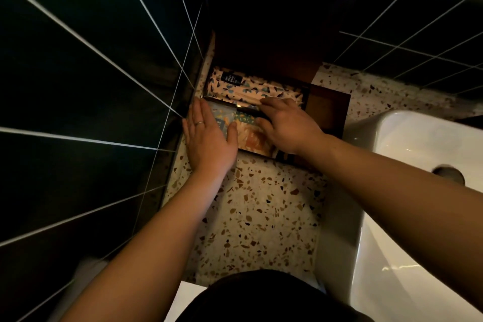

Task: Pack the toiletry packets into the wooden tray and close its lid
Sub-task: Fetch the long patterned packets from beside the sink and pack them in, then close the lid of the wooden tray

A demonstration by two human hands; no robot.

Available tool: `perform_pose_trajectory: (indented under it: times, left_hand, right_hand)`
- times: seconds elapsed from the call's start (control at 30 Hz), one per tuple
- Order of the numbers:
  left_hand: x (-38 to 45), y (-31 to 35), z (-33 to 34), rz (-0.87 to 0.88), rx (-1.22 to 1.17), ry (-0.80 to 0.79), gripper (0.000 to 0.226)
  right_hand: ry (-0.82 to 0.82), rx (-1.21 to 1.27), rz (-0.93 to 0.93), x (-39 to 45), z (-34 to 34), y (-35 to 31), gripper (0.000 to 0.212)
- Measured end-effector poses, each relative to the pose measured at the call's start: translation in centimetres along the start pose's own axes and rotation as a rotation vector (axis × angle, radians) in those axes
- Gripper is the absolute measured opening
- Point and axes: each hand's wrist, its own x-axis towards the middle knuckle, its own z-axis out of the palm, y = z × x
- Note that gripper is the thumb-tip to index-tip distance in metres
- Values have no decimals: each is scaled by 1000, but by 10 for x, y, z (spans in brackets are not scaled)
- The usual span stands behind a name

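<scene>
The wooden tray (326, 110) sits at the back of the terrazzo counter, in the corner against the dark tiled wall. Its dark lid (264, 42) stands raised behind it. A long patterned toothbrush packet (251, 87) lies in the rear compartment. Smaller colourful packets (252, 136) lie in the front compartment. My left hand (209, 136), with a ring on one finger, rests flat with fingers apart on the tray's left part. My right hand (287, 125) lies palm down over the packets at the right, fingers spread across the divider. Neither hand clearly grips anything.
A white basin (418, 165) with a drain hole fills the right side. Dark tiled walls (91, 86) close in on the left and behind. Speckled terrazzo counter (261, 217) runs from the tray toward me. My dark clothing shows at the bottom edge.
</scene>
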Motion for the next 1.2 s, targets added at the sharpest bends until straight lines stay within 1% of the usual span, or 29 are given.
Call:
perform_pose_trajectory:
  times: [0.13, 0.2, 0.33, 0.5, 0.57, 0.67, 0.77, 0.83, 0.93, 1.03, 1.2]
  left_hand:
    - [0, 0, -2, 4, -7, -9, 84]
    - [0, 1, -3, 0, -23, -16, 85]
    - [2, 2, -7, -6, -52, -49, 84]
    - [9, 7, -14, 3, -120, -67, 86]
    - [15, 13, -20, 34, -188, -75, 89]
    - [31, 22, -26, 42, -388, -123, 92]
    - [49, 31, -33, -15, -613, -180, 93]
    - [59, 38, -38, -33, -708, -197, 91]
    - [71, 46, -43, -16, -751, -200, 85]
    - [84, 49, -45, -18, -783, -210, 82]
    - [92, 51, -48, -43, -866, -231, 74]
  right_hand:
    - [-46, 15, 24, 2, -5, -1, 56]
    - [-54, 77, 28, 0, -8, 0, 55]
    - [69, 228, 41, -16, -15, 6, 50]
    - [223, 478, 173, -45, -29, 16, 49]
    - [262, 585, 246, -53, -35, 22, 49]
    - [287, 716, 314, -59, -44, 29, 51]
    - [282, 732, 366, -57, -54, 31, 58]
    - [296, 767, 409, -50, -59, 32, 62]
    - [262, 876, 431, -38, -65, 31, 60]
    - [244, 920, 428, -27, -68, 31, 59]
    - [235, 1016, 482, -16, -65, 34, 66]
